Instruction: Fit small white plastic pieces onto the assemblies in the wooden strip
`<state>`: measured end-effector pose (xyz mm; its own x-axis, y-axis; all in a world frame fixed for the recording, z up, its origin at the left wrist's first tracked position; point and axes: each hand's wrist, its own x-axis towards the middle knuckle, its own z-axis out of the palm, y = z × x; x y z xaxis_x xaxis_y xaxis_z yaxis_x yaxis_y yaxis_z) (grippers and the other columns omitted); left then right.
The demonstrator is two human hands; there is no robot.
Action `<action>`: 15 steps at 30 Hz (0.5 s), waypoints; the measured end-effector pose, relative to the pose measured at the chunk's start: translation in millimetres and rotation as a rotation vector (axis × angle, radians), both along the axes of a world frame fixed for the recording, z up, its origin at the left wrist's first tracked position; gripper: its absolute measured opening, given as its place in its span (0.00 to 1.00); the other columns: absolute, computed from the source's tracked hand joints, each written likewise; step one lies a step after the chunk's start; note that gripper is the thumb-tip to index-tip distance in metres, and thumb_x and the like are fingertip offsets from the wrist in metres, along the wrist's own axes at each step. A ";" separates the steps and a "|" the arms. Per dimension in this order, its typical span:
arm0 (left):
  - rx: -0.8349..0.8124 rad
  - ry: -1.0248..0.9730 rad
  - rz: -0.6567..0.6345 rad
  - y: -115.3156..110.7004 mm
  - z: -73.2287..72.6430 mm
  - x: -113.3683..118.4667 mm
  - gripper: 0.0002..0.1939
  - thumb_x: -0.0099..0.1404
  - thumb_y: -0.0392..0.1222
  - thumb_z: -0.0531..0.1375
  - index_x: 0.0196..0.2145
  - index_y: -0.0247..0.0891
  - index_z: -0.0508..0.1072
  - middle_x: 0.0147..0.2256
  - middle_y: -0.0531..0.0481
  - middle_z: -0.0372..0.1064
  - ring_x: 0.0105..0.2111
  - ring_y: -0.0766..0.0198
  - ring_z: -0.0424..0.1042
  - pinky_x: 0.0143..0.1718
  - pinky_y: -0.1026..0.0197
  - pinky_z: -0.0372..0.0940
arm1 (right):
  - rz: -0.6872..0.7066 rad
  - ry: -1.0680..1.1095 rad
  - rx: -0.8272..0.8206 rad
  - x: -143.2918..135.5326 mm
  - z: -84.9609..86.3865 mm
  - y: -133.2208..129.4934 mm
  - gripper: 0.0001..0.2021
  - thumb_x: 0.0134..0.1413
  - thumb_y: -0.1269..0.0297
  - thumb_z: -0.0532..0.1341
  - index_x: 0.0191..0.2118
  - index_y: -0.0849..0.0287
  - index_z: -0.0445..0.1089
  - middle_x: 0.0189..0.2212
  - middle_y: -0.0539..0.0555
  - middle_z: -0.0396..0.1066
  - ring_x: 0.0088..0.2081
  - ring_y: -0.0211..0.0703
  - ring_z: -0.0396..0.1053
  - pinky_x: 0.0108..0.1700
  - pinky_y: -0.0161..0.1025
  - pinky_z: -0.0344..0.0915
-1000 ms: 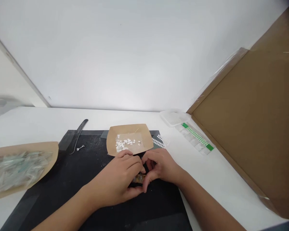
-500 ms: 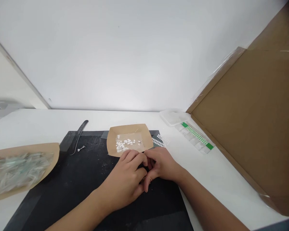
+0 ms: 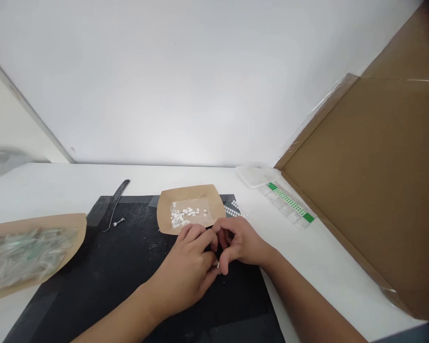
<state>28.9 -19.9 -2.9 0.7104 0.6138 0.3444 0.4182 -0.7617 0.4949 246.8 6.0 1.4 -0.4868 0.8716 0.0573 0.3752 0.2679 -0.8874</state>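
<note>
My left hand (image 3: pixel 191 264) is closed, thumb and forefinger pinching a small pale, shiny piece (image 3: pixel 218 265) that is mostly hidden. Against it, my right hand (image 3: pixel 239 243) is curled, its thumb beside the same piece; whatever its fingers hold is out of sight. Both hands are over the black mat (image 3: pixel 136 286). Just beyond them stands a brown paper tray (image 3: pixel 186 193) with small white oval bits (image 3: pixel 180 216) in it. A sheet of white oval stickers (image 3: pixel 232 209) lies behind the right hand.
At left, a larger paper tray (image 3: pixel 79 236) holds clear and greenish packets. A dark curved file (image 3: pixel 119 193) and a small metal-and-white piece (image 3: pixel 119 222) lie on the mat. To the right are a clear compartment box with a green-edged label (image 3: pixel 289 201), a translucent lid (image 3: pixel 252 175) and a large cardboard box (image 3: pixel 372 181).
My right thumb has lifted a little and drawn away from the left fingertips, so the small pale piece now shows between the hands. The view has shifted slightly.
</note>
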 end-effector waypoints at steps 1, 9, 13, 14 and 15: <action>-0.002 0.001 -0.001 0.2 0.0 0.2 0.07 0.72 0.39 0.64 0.33 0.40 0.77 0.42 0.48 0.70 0.47 0.52 0.64 0.52 0.45 0.61 | -0.003 0.005 0.019 1.2 0.2 -0.3 0.38 0.29 0.24 0.72 0.32 0.58 0.74 0.21 0.45 0.69 0.23 0.36 0.62 0.24 0.32 0.54; 0.056 -0.022 0.032 0.3 1.1 -2.8 0.06 0.68 0.41 0.68 0.33 0.41 0.77 0.42 0.48 0.70 0.47 0.51 0.64 0.49 0.45 0.63 | 0.002 -0.026 0.233 6.7 3.7 -2.6 0.35 0.59 0.26 0.58 0.40 0.58 0.77 0.23 0.48 0.70 0.24 0.37 0.65 0.28 0.33 0.58; 0.062 -0.096 0.010 2.0 4.7 -9.1 0.10 0.65 0.48 0.72 0.36 0.40 0.79 0.44 0.46 0.72 0.46 0.50 0.66 0.47 0.46 0.66 | -0.112 -0.074 0.303 6.4 4.2 -2.2 0.25 0.67 0.39 0.60 0.35 0.57 0.77 0.24 0.48 0.72 0.26 0.38 0.67 0.30 0.34 0.60; 0.074 -0.121 -0.002 2.8 6.0 -10.9 0.10 0.66 0.47 0.71 0.36 0.40 0.79 0.44 0.45 0.73 0.46 0.51 0.66 0.46 0.47 0.67 | -0.157 -0.082 0.318 6.0 3.4 -2.0 0.22 0.70 0.43 0.60 0.34 0.57 0.77 0.24 0.49 0.73 0.26 0.38 0.68 0.32 0.35 0.61; 0.091 -0.147 -0.015 3.9 7.6 -12.6 0.08 0.67 0.46 0.70 0.36 0.39 0.79 0.43 0.45 0.74 0.45 0.52 0.67 0.46 0.49 0.67 | -0.207 -0.084 0.334 5.6 2.3 -1.7 0.21 0.72 0.48 0.59 0.33 0.57 0.76 0.24 0.49 0.73 0.27 0.38 0.68 0.33 0.35 0.62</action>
